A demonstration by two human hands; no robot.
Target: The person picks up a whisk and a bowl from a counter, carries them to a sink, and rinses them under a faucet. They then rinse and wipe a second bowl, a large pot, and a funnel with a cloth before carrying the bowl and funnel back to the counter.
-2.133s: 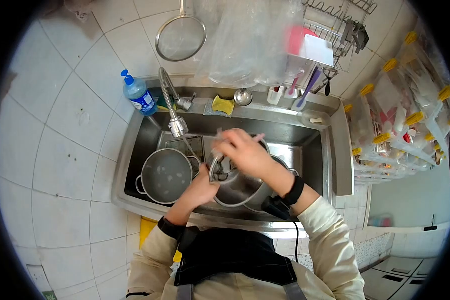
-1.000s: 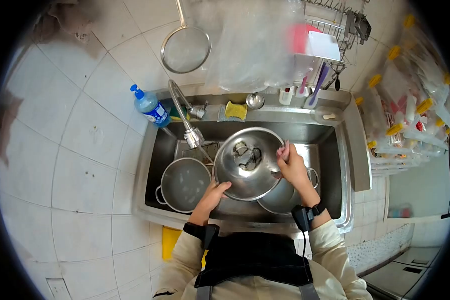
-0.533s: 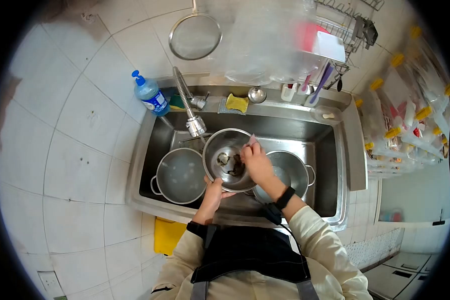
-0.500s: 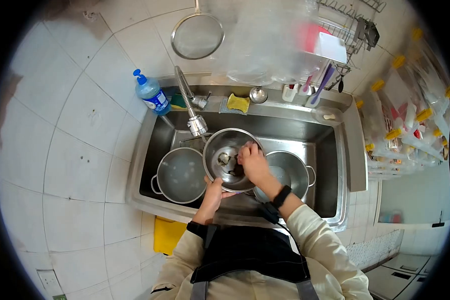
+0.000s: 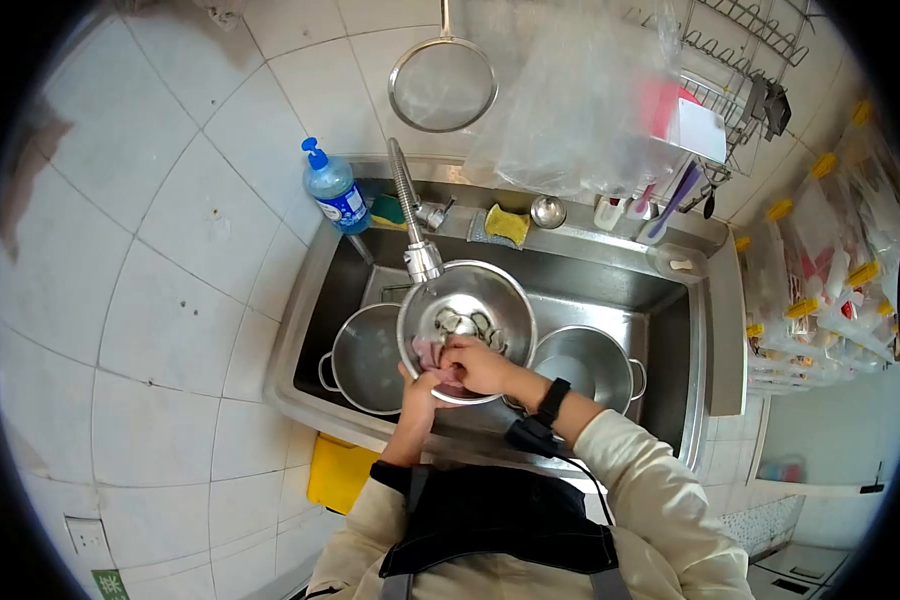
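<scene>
Clamping the rim of the steel bowl (image 5: 475, 300) at 7 o'clock, the left hand (image 5: 418, 388) holds it over the sink (image 5: 590, 272) below the faucet (image 5: 422, 262), while the right hand (image 5: 478, 364), fingers closed on a pink cloth (image 5: 428, 351), presses its inner wall at 6 o'clock

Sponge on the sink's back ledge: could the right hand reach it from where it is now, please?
Probably yes. The right hand lies in the bowl, on a pink cloth; the sponge sits just beyond the bowl's far rim, nothing above blocks it, and the tap stands off to the left.
</scene>
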